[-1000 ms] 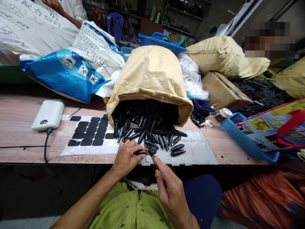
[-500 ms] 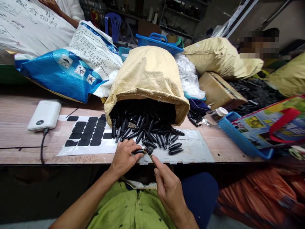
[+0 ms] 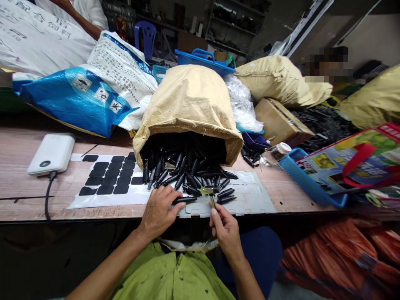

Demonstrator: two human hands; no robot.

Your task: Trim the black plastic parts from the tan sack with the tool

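My left hand (image 3: 160, 209) is closed on a black tapered plastic part (image 3: 184, 200) at the near edge of the table. My right hand (image 3: 225, 230) pinches a thin tool (image 3: 210, 196) with a yellowish-green head, held just right of that part and pointing at the pile. A tan woven sack (image 3: 188, 108) lies on its side with its mouth toward me, and several black tapered parts (image 3: 190, 175) spill from it onto a grey sheet (image 3: 253, 199).
A white sheet of black pads (image 3: 108, 180) lies to the left, beside a white power bank (image 3: 51, 153) with a cable. A blue tray (image 3: 308, 180) with a printed bag sits at the right. Sacks, a cardboard box (image 3: 281, 121) and another person's arm (image 3: 79, 18) are behind.
My right hand has drawn the tool away from the part to the right, and the round black piece on it is gone from view. The view has shifted a little to the right.
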